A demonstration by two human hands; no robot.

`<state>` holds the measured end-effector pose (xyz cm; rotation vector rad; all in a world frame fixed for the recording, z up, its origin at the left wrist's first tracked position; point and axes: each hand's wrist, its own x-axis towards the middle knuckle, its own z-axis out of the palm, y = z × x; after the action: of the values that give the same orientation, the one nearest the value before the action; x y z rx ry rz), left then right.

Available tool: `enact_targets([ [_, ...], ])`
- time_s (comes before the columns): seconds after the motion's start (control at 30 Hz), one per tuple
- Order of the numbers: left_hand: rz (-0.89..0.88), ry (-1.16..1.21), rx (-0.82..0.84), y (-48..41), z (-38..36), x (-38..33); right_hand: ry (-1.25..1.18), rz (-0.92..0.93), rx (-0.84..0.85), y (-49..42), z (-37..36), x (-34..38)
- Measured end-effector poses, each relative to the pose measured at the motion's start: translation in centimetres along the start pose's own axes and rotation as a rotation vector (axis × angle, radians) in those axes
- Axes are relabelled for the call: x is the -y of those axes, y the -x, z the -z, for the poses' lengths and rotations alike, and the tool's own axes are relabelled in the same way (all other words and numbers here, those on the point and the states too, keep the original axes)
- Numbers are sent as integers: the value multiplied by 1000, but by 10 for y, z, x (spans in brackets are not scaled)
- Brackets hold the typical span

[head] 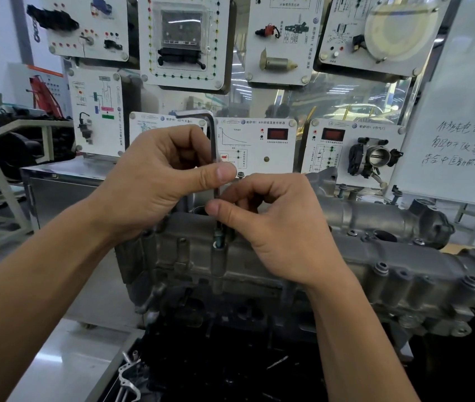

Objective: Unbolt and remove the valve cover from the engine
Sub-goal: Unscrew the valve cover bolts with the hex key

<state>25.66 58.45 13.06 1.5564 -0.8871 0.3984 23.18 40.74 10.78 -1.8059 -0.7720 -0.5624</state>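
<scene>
The left hand (155, 181) is curled, and its fingers (172, 146) are folded in toward the palm. The thumb (224, 172) lies across them and pinches the upright shaft of an L-shaped hex key (212, 134). The key's short arm sticks out to the left just above these fingers.

Directly below that thumb, the right hand (277, 227) grips the same shaft lower down. Its thumb tip (214, 208) presses the shaft from the front, and the bent fingers (248, 195) close on it from behind. Neither hand is spread open.

Just beneath the right thumb, the key's lower end sits in the head of a bolt (219, 237). The bolt stands in a boss on the near edge of the valve cover (375, 221). This grey cast cover lies under both hands on top of the engine (230, 309) and runs well out to the right of the right-hand fingers.

Beyond the right knuckles, several raised bolts (342, 189) stand along the cover's far edge. Behind the fingers hang display panels (256, 146), and a handwritten whiteboard (462, 140) stands at the far right.
</scene>
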Motion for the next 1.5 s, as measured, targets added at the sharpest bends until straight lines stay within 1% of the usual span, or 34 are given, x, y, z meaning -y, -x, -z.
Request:
enact_targets([
  [0.1, 18, 51, 70, 2, 3, -1, 20, 6, 57, 0, 3, 1],
  [0.2, 22, 134, 89, 4, 6, -1, 51, 21, 110, 1, 4, 2],
  [0.3, 16, 109, 99, 5, 4, -1, 46, 10, 133, 1, 6, 1],
  [0.43, 20, 91, 63, 4, 2, -2, 21, 20, 130, 1, 5, 2],
  [0.6, -5, 61, 3, 2, 1, -2, -5, -25, 20, 0, 0, 0],
  [0.7, 14, 49, 2, 2, 1, -3, -9, -35, 10, 0, -1, 0],
  [0.77, 30, 55, 9, 2, 1, -2, -5, -29, 39, 1, 0, 0],
  [0.87, 37, 95, 64, 2, 2, -2, -6, -13, 93, 1, 3, 0],
  [1.03, 48, 144, 103, 5, 6, -3, 57, 21, 168, 1, 6, 1],
  [1.2, 41, 110, 60, 5, 2, -3, 53, 7, 214, 1, 7, -1],
  [1.3, 31, 106, 17, 2, 2, -1, 40, 24, 163, 2, 4, 1],
  [1.43, 11, 66, 8, 0, -1, -2, -16, 20, 4, 1, -1, -2],
  [1.5, 5, 50, -6, -1, 0, -1, -17, 11, -23, 1, -3, -3],
])
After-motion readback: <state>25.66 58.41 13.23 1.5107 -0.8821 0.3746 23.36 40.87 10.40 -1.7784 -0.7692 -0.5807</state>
